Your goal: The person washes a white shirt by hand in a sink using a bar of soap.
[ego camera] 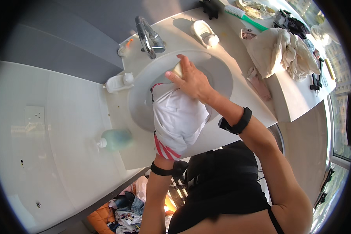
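Observation:
A white cloth garment with red stripes (pixel 178 114) is draped over the near part of a round washbasin (pixel 222 70). Between the thumb and fingers of my right hand (pixel 190 79) is a pale bar of soap (pixel 178 69), held above the bowl at the garment's far edge. The garment covers my left hand; only the wrist with a black band shows below it, so its fingers are hidden. A chrome faucet (pixel 146 38) stands behind the basin.
White soap dishes stand left (pixel 120 83) and behind the basin (pixel 204 32). A pump bottle of bluish-green liquid (pixel 117 139) is at the left. On the right ledge lie a green-handled brush (pixel 247 19) and a cream cloth (pixel 280 52). Clothes (pixel 128 213) are piled below.

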A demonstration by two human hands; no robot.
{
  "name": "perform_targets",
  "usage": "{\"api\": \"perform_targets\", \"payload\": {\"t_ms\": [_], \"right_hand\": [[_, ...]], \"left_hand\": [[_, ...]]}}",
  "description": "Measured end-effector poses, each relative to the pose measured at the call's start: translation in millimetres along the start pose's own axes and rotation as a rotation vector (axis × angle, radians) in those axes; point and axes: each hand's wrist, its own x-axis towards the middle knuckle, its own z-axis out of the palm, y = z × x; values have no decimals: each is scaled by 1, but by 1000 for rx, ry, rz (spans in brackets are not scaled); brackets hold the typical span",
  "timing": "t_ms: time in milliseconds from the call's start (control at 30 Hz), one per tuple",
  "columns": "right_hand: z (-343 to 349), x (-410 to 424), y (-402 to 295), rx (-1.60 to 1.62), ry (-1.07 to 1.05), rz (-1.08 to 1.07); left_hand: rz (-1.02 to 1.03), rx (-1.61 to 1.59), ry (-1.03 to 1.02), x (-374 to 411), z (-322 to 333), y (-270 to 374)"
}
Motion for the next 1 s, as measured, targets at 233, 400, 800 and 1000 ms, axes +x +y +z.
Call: {"api": "perform_targets", "payload": {"t_ms": [233,400,800,1000], "right_hand": [[34,-27,-33,-253,-77,-305],[29,-2,-30,-251,136,-306],[21,-6,-19,-297,16,-403],[29,-33,-38,-306,-46,-475]], "left_hand": [[-63,-85,127,2,9,3],[-137,-223,141,12,11,-5],[-204,-389,160,33,8,-10],[-220,-406,164,40,7,-14]]}}
